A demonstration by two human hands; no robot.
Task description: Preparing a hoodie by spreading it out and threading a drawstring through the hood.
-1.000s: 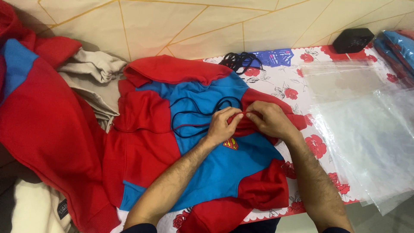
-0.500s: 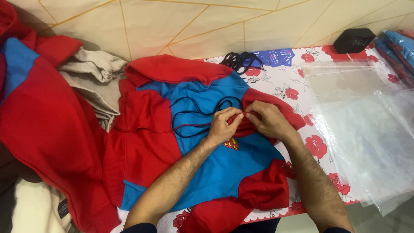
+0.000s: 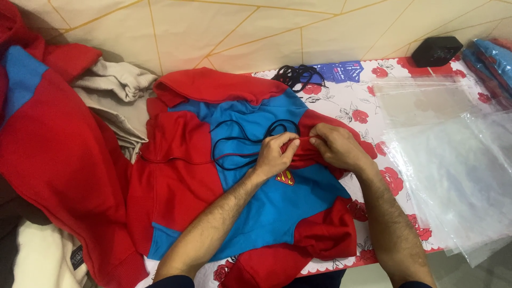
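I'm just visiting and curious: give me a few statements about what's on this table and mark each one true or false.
1. Both hands, left hand and right hand, pinch red fabric of the red and blue hoodie. True.
2. A black cord loops over the hoodie's blue front. True.
3. The clear plastic bags lie left of the hoodie. False: they lie to its right.
4. The tablecloth is plain green. False: it is white with red roses.
5. A small black box sits at the far right edge. True.
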